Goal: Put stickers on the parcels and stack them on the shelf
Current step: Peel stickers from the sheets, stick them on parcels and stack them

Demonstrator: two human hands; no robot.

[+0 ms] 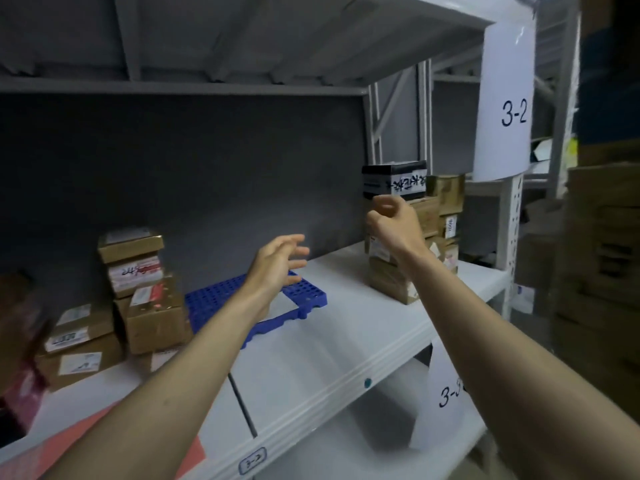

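The right hand (393, 225) is raised in front of the right stack (415, 237) of parcels, fingers loosely curled and thumb apart, gripping nothing; whether it touches the boxes behind it cannot be told. On top of that stack sits a black box (394, 182) with a white strip of handwriting, just above the fingertips. Brown boxes with white labels make up the rest of the stack, which stands on the white shelf (329, 341) near its right upright.

The left hand (277, 263) hovers lower and further left, fingers spread and empty, over a blue pallet (221, 299) of perforated plastic that lies flat on the shelf. Both forearms are bare and stretch forward from the bottom of the view.

To the left of the pallet stands the left stack (138, 289), more brown labelled parcels piled against the dark back wall, well apart from the right stack. A white sign (505, 98) reading 3-2 wraps the upright at the right, and a small tag (252, 462) with the same number is on the shelf's front edge.
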